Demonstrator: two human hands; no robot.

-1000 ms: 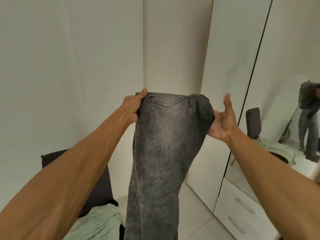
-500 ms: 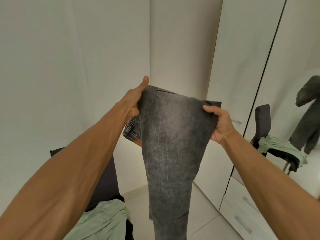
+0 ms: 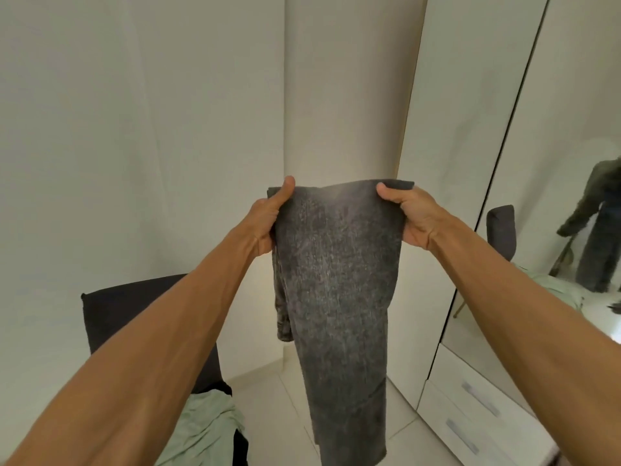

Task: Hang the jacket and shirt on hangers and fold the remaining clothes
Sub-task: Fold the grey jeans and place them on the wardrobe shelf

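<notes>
Grey washed jeans (image 3: pixel 339 280) hang in front of me, folded over at the top edge so the waistband end dangles behind on the left. My left hand (image 3: pixel 268 216) pinches the left corner of that fold with the thumb on the front. At the right corner, my right hand (image 3: pixel 410 216) grips the fabric with its fingers curled behind it. The legs drop toward the floor. A pale green shirt (image 3: pixel 205 428) lies crumpled on the dark chair (image 3: pixel 134 314) at lower left, over a black garment (image 3: pixel 240 447).
White wall panels stand ahead. A white wardrobe (image 3: pixel 450 129) with a mirror door (image 3: pixel 554 196) and drawers (image 3: pixel 470 415) fills the right side. The mirror reflects the chair and a person holding the jeans. Light floor tiles (image 3: pixel 275 391) lie below.
The jeans were folded over: the waistband went from the top to hanging behind. My right hand closed on the right corner, and both hands spread the fold level.
</notes>
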